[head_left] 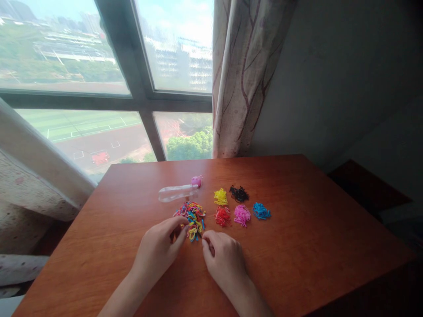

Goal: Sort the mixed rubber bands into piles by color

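Picking through the multicoloured heap of thin, rubbery-looking loops (191, 212) on the brown wooden table (297, 264) seems underway, left hand (161, 240) narrow over its edge, right hand (225, 259) curled beside, contents unclear, next calling for a delicate pinch.

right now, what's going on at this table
A person's left hand is at the heap of small multicoloured bands; their right hand is curled beside it; what either holds is hidden. To the right lie a yellow pile, black pile, red pile, pink pile and blue pile of bands. Behind the heap, a clear plastic bottle lies on its side near a round pink cap.
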Demonstrator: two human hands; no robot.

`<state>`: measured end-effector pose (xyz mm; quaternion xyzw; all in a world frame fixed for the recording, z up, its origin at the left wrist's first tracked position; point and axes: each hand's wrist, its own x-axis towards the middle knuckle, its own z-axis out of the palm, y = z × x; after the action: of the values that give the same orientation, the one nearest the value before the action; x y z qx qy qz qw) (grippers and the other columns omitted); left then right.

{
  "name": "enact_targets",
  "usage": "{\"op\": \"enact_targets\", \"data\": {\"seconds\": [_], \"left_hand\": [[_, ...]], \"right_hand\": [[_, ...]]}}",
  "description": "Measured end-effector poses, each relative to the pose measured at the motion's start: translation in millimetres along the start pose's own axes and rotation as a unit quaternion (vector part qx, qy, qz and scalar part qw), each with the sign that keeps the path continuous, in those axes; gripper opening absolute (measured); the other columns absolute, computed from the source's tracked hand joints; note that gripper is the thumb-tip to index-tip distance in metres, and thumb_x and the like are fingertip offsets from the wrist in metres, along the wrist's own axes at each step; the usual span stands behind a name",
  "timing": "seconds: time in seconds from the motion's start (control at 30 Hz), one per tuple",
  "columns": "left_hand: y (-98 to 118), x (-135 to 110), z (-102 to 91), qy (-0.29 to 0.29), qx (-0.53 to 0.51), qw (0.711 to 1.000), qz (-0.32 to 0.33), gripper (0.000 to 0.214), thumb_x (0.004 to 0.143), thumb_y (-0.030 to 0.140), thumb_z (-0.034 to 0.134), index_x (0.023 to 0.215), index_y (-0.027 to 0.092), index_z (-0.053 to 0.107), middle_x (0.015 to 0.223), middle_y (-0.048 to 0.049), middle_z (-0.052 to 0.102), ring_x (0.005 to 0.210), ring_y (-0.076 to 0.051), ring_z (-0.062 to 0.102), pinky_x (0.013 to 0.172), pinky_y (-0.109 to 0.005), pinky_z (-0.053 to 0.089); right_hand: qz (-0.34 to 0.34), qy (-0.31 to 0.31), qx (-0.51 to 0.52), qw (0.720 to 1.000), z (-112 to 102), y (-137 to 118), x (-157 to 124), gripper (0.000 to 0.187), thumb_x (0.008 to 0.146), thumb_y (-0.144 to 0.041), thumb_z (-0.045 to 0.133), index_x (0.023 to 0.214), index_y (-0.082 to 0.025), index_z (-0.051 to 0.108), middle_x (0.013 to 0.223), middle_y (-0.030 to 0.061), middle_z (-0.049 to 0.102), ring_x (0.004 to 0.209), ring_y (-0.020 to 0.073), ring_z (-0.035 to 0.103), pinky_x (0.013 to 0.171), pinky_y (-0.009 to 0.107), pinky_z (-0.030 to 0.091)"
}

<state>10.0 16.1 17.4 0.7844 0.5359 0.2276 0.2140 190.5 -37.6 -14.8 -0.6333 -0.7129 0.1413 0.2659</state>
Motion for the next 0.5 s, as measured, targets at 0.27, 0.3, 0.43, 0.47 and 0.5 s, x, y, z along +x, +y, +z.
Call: {"op": "enact_targets", "data": {"seconds": [0.27, 0.3, 0.43, 0.47, 0.5], "left_hand": [[33.1, 58.6, 9.8, -0.023, 0.108, 0.991, 0.074, 0.019, 0.091, 0.024, 0.048, 0.091, 0.022, 0.067, 0.08, -0.0015, 0.071, 0.071, -0.015, 0.064, 0.061, -0.022, 0.039], [36.8, 67.0, 13.1, -0.027, 0.115, 0.99, 0.078, 0.021, 0.092, 0.024, 0.046, 0.09, 0.022, 0.067, 0.08, -0.0019, 0.071, 0.07, -0.015, 0.064, 0.06, -0.022, 0.038], [48.6, 93.6, 25.9, -0.049, 0.134, 0.985, 0.101, 0.022, 0.092, 0.025, 0.046, 0.09, 0.021, 0.068, 0.083, -0.0043, 0.072, 0.071, -0.017, 0.065, 0.058, -0.023, 0.037], [50.7, 98.2, 28.5, -0.054, 0.138, 0.983, 0.104, 0.022, 0.092, 0.026, 0.046, 0.091, 0.021, 0.068, 0.085, -0.005, 0.072, 0.072, -0.018, 0.066, 0.059, -0.024, 0.038], [52.3, 101.9, 31.0, -0.058, 0.141, 0.983, 0.106, 0.022, 0.092, 0.026, 0.047, 0.091, 0.021, 0.068, 0.086, -0.0059, 0.072, 0.073, -0.019, 0.067, 0.059, -0.024, 0.039]], "right_hand": [[0.012, -0.006, 0.001, 1.0, -1.5, -0.6, 1.0, 0.015, 0.085, -0.011, 0.055, 0.084, -0.024, 0.063, 0.073, -0.0033, 0.067, 0.067, 0.0128, 0.061, 0.06, 0.024, 0.028], [0.013, -0.006, 0.002, 1.0, -0.9, -0.2, 0.9, 0.016, 0.085, -0.01, 0.055, 0.084, -0.024, 0.063, 0.073, -0.0032, 0.067, 0.067, 0.013, 0.062, 0.06, 0.024, 0.028], [0.01, -0.003, 0.01, 1.0, 1.7, 0.8, 0.0, 0.017, 0.085, -0.009, 0.054, 0.084, -0.023, 0.064, 0.076, -0.0021, 0.068, 0.071, 0.0141, 0.063, 0.062, 0.024, 0.03], [0.008, -0.002, 0.012, 1.0, 2.0, 0.8, -0.2, 0.018, 0.085, -0.009, 0.054, 0.084, -0.024, 0.063, 0.077, -0.002, 0.069, 0.072, 0.0142, 0.063, 0.063, 0.024, 0.03], [0.007, -0.002, 0.012, 1.0, 2.0, 0.7, -0.3, 0.018, 0.084, -0.008, 0.054, 0.083, -0.024, 0.063, 0.077, -0.0021, 0.069, 0.072, 0.0142, 0.063, 0.063, 0.024, 0.03]]}}
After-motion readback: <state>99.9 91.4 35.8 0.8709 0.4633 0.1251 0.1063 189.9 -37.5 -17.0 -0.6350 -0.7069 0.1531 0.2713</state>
